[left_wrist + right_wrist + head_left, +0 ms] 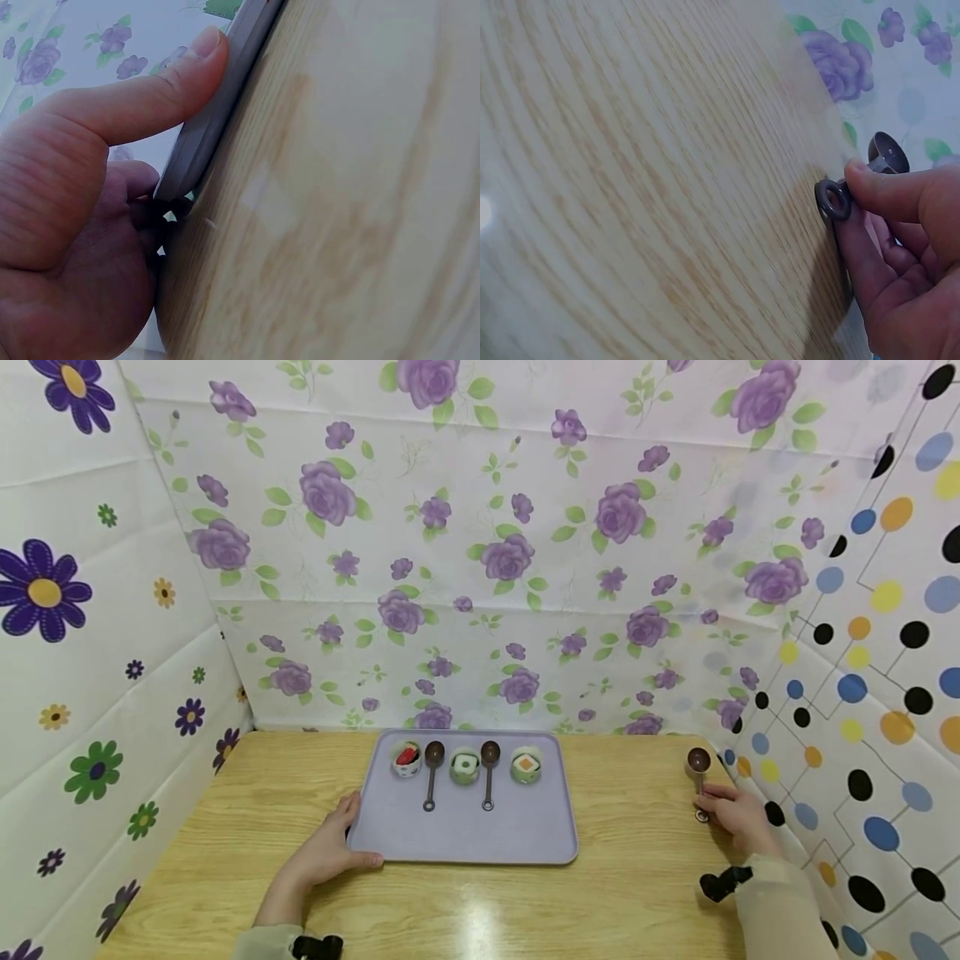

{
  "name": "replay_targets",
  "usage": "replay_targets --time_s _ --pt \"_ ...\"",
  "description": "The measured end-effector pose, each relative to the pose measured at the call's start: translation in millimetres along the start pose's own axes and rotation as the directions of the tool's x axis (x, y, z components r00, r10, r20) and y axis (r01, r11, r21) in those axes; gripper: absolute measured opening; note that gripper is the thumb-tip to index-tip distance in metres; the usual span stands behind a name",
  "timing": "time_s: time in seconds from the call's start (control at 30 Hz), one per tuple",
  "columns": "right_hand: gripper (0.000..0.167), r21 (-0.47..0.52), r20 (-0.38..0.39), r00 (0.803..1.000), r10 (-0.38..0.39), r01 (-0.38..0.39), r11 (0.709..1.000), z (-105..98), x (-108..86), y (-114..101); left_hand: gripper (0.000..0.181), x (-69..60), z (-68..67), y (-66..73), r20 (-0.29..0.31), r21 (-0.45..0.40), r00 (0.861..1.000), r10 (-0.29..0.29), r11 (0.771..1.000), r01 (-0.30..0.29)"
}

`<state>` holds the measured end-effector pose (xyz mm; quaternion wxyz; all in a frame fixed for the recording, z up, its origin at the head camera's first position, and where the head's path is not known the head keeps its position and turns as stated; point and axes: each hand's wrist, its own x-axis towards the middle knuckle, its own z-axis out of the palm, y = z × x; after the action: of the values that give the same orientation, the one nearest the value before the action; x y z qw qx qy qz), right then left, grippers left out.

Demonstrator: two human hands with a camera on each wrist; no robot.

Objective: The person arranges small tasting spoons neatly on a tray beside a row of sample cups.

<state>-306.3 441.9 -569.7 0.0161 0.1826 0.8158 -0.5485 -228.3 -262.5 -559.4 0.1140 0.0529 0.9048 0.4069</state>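
Note:
At the table's right side, my right hand point(738, 817) pinches the handle of a brown measuring spoon point(698, 761) between thumb and fingers. In the right wrist view the ring end point(832, 199) of its handle sticks out past the thumb, and the bowl points away. My left hand point(327, 846) holds the front left corner of a lavender tray point(465, 839), thumb at the front edge and fingers along the left side. Two more brown measuring spoons, a left one point(431, 777) and a right one point(489, 777), lie on the tray, bowls toward the back.
Between and beside the tray's spoons sit three small round sushi-like pieces: one red-topped point(407, 760), one with a white top point(465, 766), one with an orange square point(526, 765). Patterned cloth walls point(480, 635) border the wooden table point(637, 860) at the back and sides.

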Motion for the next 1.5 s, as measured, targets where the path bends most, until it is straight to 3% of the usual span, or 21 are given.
replay_targets --time_s 0.57,0.97,1.1,1.27,1.5 --pt "0.05 0.136 -0.095 0.995 0.028 -0.015 0.991 18 -6.9 1 0.138 -0.4 -1.8 0.8 0.0 -0.009 1.0 -0.002 1.0 0.002" --pt "0.047 0.139 -0.213 0.977 0.01 0.02 0.99 33 -16.0 1 0.137 -0.5 -2.8 3.0 -0.002 -0.005 1.0 -0.004 1.0 0.004" --pt "0.048 0.212 -0.217 0.976 0.011 0.036 0.977 38 -20.4 2 0.137 -1.4 -2.1 3.3 -0.007 -0.001 1.0 0.001 1.0 -0.001" --pt "0.049 0.229 -0.208 0.978 0.009 0.04 0.973 47 -31.5 -1 0.137 -2.4 -1.4 3.9 -0.007 0.0 1.0 -0.001 1.0 0.001" --pt "0.058 0.302 -0.114 0.993 -0.01 0.044 0.952 67 -41.6 -14 0.137 -2.6 -1.1 3.0 -0.004 -0.01 1.0 -0.003 1.0 0.003"
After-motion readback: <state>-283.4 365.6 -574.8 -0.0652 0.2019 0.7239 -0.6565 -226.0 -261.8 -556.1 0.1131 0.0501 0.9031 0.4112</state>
